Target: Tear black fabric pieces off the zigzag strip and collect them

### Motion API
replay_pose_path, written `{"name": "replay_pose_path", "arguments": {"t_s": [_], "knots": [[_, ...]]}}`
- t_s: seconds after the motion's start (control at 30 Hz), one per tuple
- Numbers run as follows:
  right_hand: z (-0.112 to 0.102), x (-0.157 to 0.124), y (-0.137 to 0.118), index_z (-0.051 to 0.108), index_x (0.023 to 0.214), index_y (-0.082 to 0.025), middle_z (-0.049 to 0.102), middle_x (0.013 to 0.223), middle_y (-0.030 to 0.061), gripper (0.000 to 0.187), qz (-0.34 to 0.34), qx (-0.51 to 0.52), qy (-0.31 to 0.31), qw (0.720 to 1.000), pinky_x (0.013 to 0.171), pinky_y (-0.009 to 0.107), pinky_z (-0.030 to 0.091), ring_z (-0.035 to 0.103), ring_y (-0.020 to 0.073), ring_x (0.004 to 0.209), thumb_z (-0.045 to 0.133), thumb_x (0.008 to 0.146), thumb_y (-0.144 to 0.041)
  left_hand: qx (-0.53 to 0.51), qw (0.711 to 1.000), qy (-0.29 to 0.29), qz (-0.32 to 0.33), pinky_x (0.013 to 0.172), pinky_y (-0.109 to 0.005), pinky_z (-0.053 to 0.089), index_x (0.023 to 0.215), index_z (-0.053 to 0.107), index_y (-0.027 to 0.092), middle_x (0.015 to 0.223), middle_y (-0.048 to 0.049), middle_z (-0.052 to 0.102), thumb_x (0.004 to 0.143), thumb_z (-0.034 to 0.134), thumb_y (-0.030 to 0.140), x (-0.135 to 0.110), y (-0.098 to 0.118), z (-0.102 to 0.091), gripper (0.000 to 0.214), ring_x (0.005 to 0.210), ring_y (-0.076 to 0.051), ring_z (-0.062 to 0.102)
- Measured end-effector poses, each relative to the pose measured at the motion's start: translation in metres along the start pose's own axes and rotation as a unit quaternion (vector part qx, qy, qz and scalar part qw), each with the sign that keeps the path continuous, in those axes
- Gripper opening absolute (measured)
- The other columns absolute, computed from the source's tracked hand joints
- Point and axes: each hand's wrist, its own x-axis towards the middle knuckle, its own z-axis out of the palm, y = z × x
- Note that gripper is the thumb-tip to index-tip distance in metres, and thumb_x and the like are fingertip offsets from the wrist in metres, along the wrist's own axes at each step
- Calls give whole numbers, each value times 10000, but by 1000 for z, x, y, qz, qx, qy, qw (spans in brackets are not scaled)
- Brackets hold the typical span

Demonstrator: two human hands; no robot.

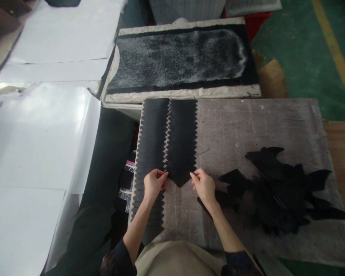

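Note:
Both of my hands pinch one black fabric piece (179, 180), whose lower edge comes to a point towards me. My left hand (154, 184) grips its left corner between thumb and fingertips. At its right corner, my right hand (202, 185) holds on in the same way. Under and beyond this piece runs a column of black pieces (182, 134) with a zigzag right edge. To its left lies a longer zigzag-edged black column (152, 138), which passes beside and partly beneath my left hand. A loose heap of black pieces (278, 191) lies right of my right hand.
The pieces lie on a grey-brown cloth-covered table (224, 130). Behind it, a board (186, 94) carries a dark speckled panel (178, 57). White sheets (37, 142) cover the surface at left. A green floor with a yellow line (330, 42) shows at upper right.

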Motion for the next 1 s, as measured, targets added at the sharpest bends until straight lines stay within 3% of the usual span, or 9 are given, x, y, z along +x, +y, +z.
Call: {"name": "replay_pose_path", "arguments": {"t_s": [0.37,0.63,0.87,1.0], "knots": [[0,1,2,546,784,-251,684,592,-70,265,7,-12,3,1000,562,220,361,590,75,450,457,841,-494,15,1000,-13,7,322,-189,409,694,597,196,516,41,620,734,647,437,1,-2,-1,249,401,-131,608],[0,1,-3,558,776,-240,701,589,-48,271,13,-23,6,1000,561,231,354,600,84,463,462,837,-486,-4,1000,13,26,314,-201,393,777,528,214,521,58,606,732,652,415,-2,0,2,241,380,-136,583],[-2,0,-6,542,767,-243,681,569,-63,270,11,-26,2,1000,563,227,345,600,82,467,457,837,-490,-37,996,30,76,474,-221,492,933,547,218,702,31,623,812,548,332,-27,-7,-9,166,553,-127,626],[-3,0,-6,544,771,-242,682,570,-63,267,4,-29,5,1000,575,224,354,612,86,484,462,833,-488,35,988,69,134,603,-253,506,962,582,217,790,-6,634,856,500,301,-40,-20,-13,158,667,-143,627]]}}
